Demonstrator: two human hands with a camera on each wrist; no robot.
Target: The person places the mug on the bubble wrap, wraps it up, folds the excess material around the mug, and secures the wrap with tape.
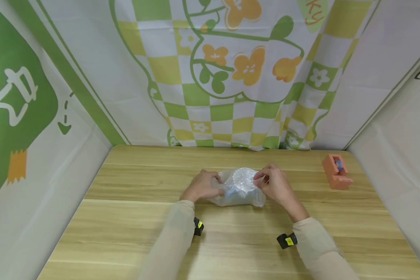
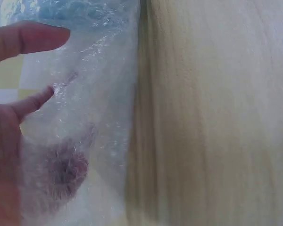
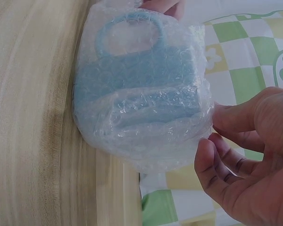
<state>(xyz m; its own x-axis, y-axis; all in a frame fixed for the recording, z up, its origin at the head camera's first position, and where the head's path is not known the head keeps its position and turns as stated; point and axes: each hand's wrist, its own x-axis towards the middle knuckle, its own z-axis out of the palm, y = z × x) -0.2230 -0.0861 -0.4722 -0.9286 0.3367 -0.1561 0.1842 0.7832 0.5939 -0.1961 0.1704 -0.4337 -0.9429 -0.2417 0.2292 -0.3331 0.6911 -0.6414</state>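
Observation:
A light blue mug (image 3: 132, 73) with a round loop handle lies on its side on the table, seen through the clear bubble wrap (image 1: 243, 182) around it. My left hand (image 1: 204, 186) holds the loose left end of the wrap. In the left wrist view its thumb (image 2: 42, 37) lies over the plastic, while some fingers show blurred through it. At the opposite end, my right hand (image 1: 273, 186) pinches the edge of the bubble wrap between thumb and fingertips. A folded flap of wrap crosses the mug's body in the right wrist view.
An orange tape dispenser (image 1: 337, 173) with a blue roll stands at the table's back right. The wood-grain table (image 1: 126, 229) ends at a patterned cloth (image 1: 220, 116) behind, with printed walls on both sides. Small black cameras (image 1: 286, 241) sit at both wrists.

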